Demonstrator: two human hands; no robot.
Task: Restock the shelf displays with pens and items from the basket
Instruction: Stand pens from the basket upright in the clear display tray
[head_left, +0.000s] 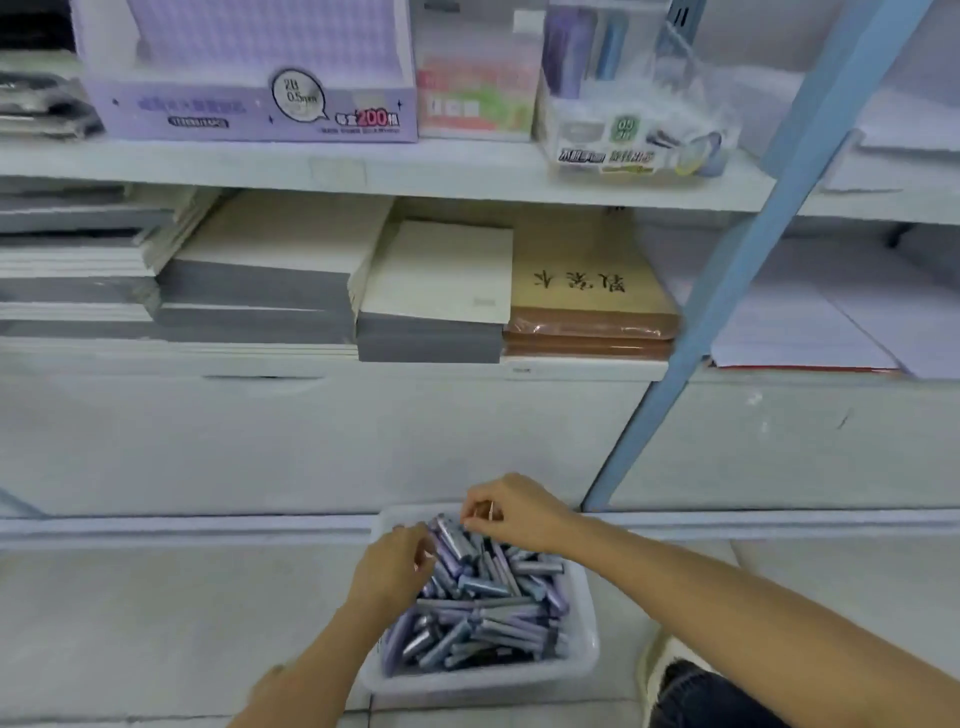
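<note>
Low in my view a clear plastic basket (483, 680) sits on the pale tiled floor, heaped with short pens (483, 608) in lilac and grey-blue lying every which way. The left hand (392, 564) is at the basket's left edge with fingers curled down into the pile, and I cannot tell whether its grip has closed on anything. The right hand (514, 512) is over the far rim, thumb and forefinger pinching a small thin item (489, 512) too blurred to name. On the upper shelf (363, 166), from the left: a lilac cardboard display box (249, 109) printed "2B 0.5mm", a pink-and-green carton (475, 104), then a clear case (623, 135) holding upright tubes. On the shelf below lie flat stacks of grey-edged notebooks (260, 291) with cream covers, and beside them brown kraft notebooks (587, 291) in glossy wrap. A blue metal upright (769, 223) slants down past the shelves to the floor just right of the basket – a pale shoe (657, 660) shows at lower right.
</note>
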